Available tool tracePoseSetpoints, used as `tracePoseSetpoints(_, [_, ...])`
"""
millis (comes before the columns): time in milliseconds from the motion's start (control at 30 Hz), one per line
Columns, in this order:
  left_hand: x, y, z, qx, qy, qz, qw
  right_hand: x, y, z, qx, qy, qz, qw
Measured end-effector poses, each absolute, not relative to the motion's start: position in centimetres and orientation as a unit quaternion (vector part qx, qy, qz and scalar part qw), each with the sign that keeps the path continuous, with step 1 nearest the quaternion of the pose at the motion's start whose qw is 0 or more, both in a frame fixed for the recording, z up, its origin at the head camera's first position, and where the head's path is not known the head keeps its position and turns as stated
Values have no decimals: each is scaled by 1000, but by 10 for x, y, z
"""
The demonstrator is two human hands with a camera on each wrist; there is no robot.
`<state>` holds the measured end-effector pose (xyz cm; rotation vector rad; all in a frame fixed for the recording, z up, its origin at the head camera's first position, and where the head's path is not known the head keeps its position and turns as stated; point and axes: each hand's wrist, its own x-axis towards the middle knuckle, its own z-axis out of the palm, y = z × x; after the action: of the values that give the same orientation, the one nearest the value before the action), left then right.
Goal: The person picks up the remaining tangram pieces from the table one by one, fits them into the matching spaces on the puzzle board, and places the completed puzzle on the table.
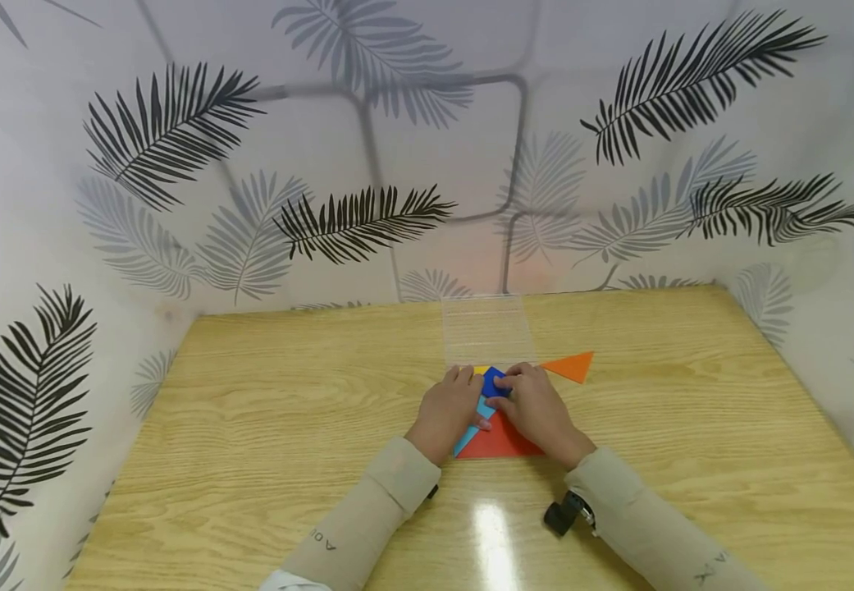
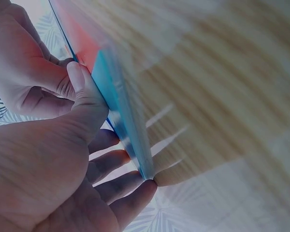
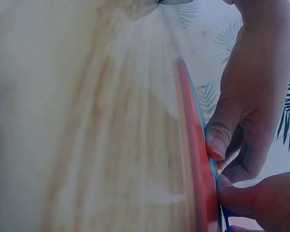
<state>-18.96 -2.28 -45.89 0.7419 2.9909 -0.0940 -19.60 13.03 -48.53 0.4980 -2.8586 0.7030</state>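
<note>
A shallow clear tray of tangram pieces lies on the table, with a large red triangle (image 1: 499,439) along its near side. A light blue piece (image 1: 468,437) runs up the left side, and a bit of yellow piece (image 1: 481,370) shows at the far edge. My left hand (image 1: 447,414) holds the tray's left side, its thumb over the light blue piece and its fingers at the outer edge in the left wrist view. With thumb and fingertips my right hand (image 1: 541,414) pinches a dark blue piece (image 1: 495,382) over the far part. Both hands cover much of the tray.
An orange triangle (image 1: 571,367) lies on the wooden table (image 1: 286,394) just right of the tray. Behind the tray extends a clear flat panel (image 1: 487,324). A leaf-patterned cloth (image 1: 427,148) hangs beyond the table's far edge.
</note>
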Motion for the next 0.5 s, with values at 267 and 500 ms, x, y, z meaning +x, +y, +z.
tracePoseSetpoints(267, [-188, -23, -459, 243, 970, -22, 20, -197, 129, -489, 177, -949, 244, 97])
tracePoseSetpoints(500, [-188, -23, -459, 245, 969, -27, 22, -196, 128, -490, 184, -950, 231, 104])
